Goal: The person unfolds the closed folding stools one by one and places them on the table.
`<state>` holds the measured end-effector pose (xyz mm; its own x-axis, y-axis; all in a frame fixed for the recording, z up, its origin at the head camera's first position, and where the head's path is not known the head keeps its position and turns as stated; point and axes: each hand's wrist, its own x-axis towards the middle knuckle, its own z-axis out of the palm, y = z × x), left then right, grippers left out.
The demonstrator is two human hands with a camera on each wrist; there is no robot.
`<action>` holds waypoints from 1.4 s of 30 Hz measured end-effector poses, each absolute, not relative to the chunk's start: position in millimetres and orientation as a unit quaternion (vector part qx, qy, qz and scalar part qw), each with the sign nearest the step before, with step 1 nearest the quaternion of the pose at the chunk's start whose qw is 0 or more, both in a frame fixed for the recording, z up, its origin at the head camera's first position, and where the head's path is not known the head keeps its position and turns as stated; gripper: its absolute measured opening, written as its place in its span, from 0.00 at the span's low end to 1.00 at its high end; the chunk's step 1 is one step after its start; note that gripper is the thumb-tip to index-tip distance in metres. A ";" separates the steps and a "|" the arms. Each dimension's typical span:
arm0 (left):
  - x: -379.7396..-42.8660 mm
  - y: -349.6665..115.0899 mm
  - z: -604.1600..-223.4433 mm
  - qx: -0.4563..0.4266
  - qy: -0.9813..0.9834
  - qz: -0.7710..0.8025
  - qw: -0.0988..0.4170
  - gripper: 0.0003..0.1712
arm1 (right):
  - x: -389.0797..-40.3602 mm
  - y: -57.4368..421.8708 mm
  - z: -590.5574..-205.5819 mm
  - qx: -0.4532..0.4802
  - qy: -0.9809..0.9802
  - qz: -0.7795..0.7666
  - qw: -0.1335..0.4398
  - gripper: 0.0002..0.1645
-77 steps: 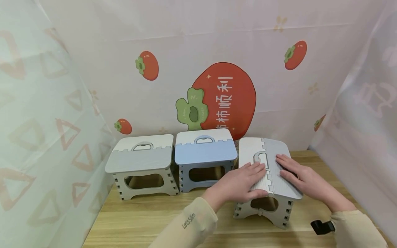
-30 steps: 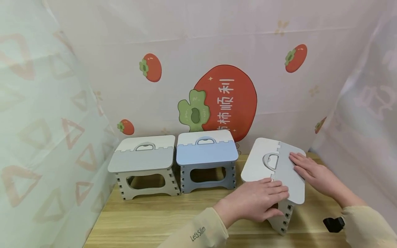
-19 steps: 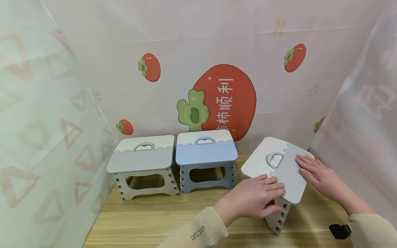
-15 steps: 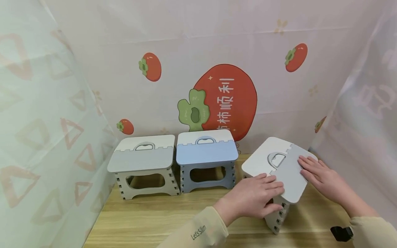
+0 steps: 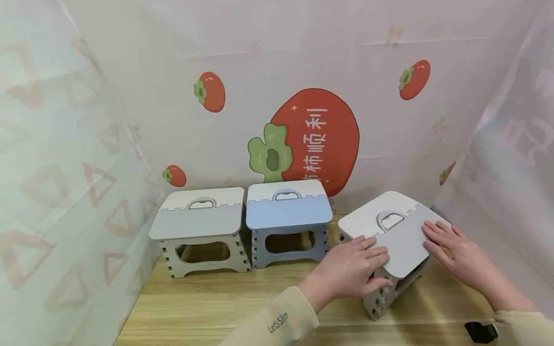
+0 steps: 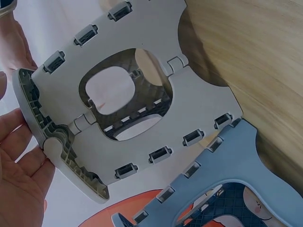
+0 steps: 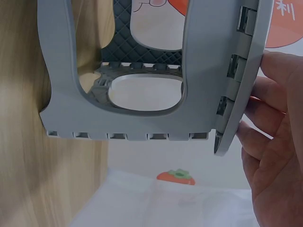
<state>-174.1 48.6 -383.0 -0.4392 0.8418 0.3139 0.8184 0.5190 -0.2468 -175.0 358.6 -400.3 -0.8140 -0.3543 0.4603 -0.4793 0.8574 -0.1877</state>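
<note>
A folding step stool (image 5: 406, 240), its top part white and part grey with a grip handle (image 5: 391, 220), stands unfolded at the right and angled to the other stools. My left hand (image 5: 348, 266) rests with extended fingers on the seat's near left edge, thumb low beside the leg. On the grey part near the right edge lies my right hand (image 5: 460, 257), fingers extended. The left wrist view has the stool's end panel (image 6: 61, 94) with an oval opening, and my left hand (image 6: 19, 161) at the seat edge. In the right wrist view my right hand (image 7: 277, 137) touches the seat.
Left of it stand a blue-and-white folding stool (image 5: 287, 214) and a grey-and-white one (image 5: 196, 223), side by side along the back. All are on a wood-grain table (image 5: 207, 307). Printed cloth walls (image 5: 242, 62) enclose the back and sides.
The right stool has turned clockwise as seen from above under both hands, its white part swinging from the left toward the back. My right hand moved rightward with it; the other stools stay put.
</note>
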 end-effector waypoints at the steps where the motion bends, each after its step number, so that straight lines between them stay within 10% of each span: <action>1: -174.0 48.8 -383.0 -0.488 -0.849 0.028 0.200 0.31 | -174.6 358.8 -400.5 0.222 -0.941 0.148 0.210 0.27; 42: -189.3 55.4 -386.9 -0.405 -0.895 0.004 0.187 0.23 | -151.8 343.0 -396.3 0.113 -0.976 0.092 0.162 0.46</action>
<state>-189.3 55.4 -386.9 -0.6020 0.7259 0.3327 0.7232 0.6723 -0.1582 -151.8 343.0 -396.3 -0.9220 -0.1902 0.3373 -0.2501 0.9575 -0.1435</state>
